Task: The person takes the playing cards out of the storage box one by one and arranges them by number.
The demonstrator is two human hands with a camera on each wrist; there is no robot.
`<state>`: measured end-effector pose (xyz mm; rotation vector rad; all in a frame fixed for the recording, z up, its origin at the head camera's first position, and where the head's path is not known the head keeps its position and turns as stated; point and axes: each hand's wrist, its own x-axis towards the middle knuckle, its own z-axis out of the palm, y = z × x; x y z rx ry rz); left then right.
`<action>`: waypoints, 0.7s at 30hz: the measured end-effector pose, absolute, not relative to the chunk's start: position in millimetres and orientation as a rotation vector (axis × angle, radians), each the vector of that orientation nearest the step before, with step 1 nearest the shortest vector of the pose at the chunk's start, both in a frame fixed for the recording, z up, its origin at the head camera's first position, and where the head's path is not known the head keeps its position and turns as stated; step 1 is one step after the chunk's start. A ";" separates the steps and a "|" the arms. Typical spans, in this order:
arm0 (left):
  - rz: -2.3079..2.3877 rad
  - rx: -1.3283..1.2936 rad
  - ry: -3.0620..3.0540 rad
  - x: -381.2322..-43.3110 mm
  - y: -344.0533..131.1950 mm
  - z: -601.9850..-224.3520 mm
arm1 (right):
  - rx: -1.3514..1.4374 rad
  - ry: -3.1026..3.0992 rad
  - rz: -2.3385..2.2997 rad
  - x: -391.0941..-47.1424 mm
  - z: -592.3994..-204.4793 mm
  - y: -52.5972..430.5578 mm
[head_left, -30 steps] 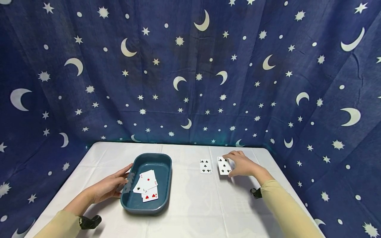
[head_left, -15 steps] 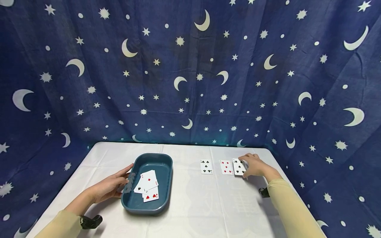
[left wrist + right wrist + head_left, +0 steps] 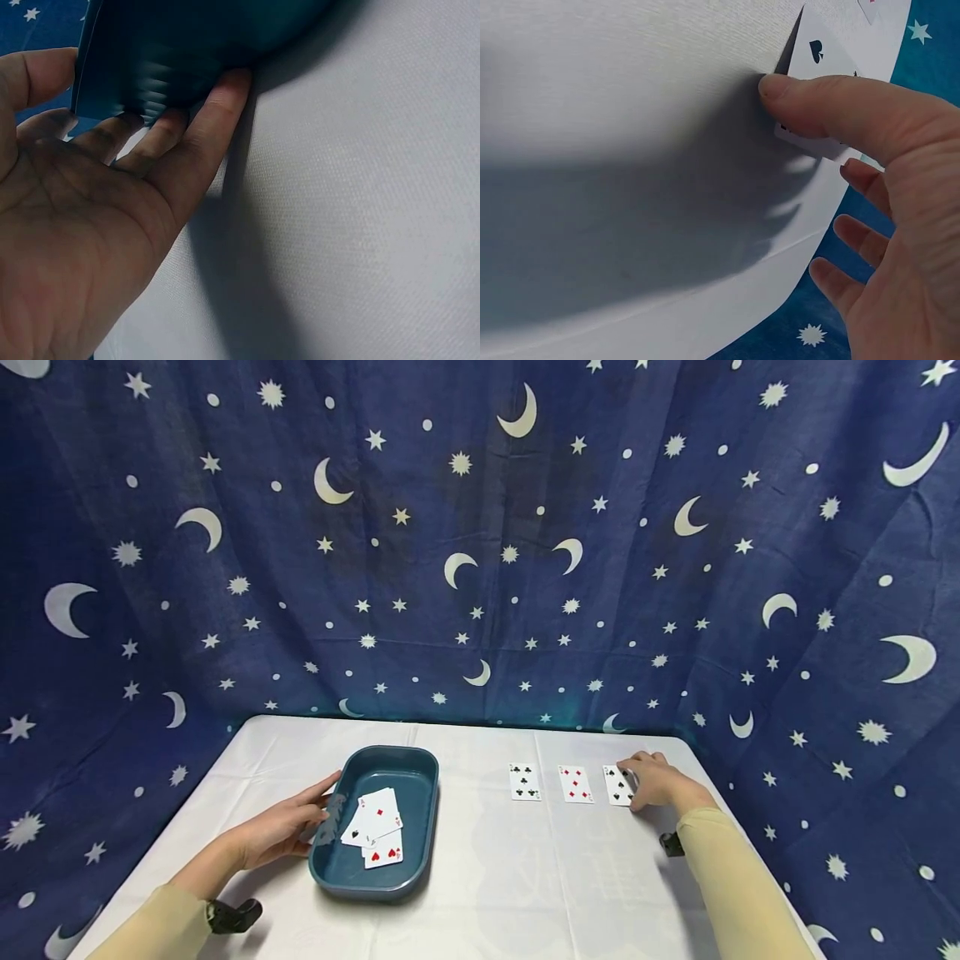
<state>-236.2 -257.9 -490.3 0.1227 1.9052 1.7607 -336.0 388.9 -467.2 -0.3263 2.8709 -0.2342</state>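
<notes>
At the lower right of the head view, the right hand [image 3: 663, 781] is pinching the spade card [image 3: 617, 785] by its edges. In the right wrist view one side of that card is looking slightly raised from the white tablecloth [image 3: 480, 868]. To its left, the diamond card [image 3: 576, 785] and the club card [image 3: 525, 782] are lying face up, well spaced. At the lower left, the left hand [image 3: 279, 833] is resting loosened fingers against the blue tray [image 3: 417, 831], where more cards [image 3: 380, 814] are overlapping. The risks, as judged: a thumb dragging during release could be skewing the spade card; a hard left push could be sliding the tray.
</notes>
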 end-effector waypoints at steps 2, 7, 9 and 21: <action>1.763 0.128 1.902 -236.9 -257.7 -490.3 | -0.319 2.870 -0.208 -337.1 -465.8 389.3; 1.767 0.131 1.903 -237.5 -257.9 -489.9 | -0.301 2.853 -0.159 -339.7 -462.6 390.1; 1.766 0.129 1.905 -237.2 -258.1 -489.7 | -0.294 2.844 -0.152 -341.7 -463.7 391.0; 1.758 0.119 1.915 -236.5 -259.2 -490.1 | -0.230 2.803 -0.137 -349.0 -475.0 394.5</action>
